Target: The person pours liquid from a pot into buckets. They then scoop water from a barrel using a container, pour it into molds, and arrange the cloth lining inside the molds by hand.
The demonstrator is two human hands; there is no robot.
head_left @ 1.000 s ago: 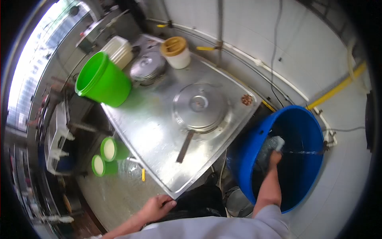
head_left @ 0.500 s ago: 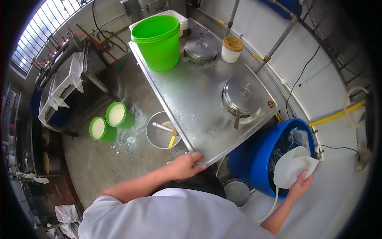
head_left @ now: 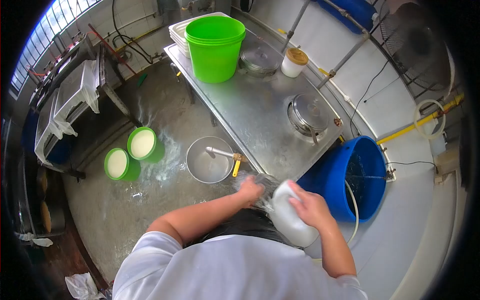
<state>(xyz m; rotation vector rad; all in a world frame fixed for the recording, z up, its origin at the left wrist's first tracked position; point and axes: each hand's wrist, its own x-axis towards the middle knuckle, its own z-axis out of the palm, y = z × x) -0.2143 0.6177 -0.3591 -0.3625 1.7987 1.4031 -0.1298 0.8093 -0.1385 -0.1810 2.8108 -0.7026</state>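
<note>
In front of my body, my right hand (head_left: 311, 204) grips a white plastic scoop (head_left: 290, 217) by its upper edge. The scoop is tilted, and clear water (head_left: 262, 192) splashes between it and my left hand (head_left: 251, 192). My left hand is at the near corner of the steel counter, its fingers smeared by motion and water. Below that counter edge stands a round metal pot (head_left: 200, 167) on the floor, with a yellow-handled valve on a metal pipe (head_left: 236, 159) over it. To the right is a blue barrel (head_left: 345, 200) with water inside and a pale hose over its rim.
The steel counter (head_left: 250, 115) bears a large green bucket (head_left: 215, 57), lidded metal pots (head_left: 310, 112) and a white tub with a brown lid (head_left: 294, 64). Two green buckets of pale contents (head_left: 145, 145) stand on the wet floor at left. A rack (head_left: 75, 100) is beyond them.
My right hand has brought the scoop from the blue barrel leftward to in front of me. Water now splashes at my left hand, which has left the counter corner.
</note>
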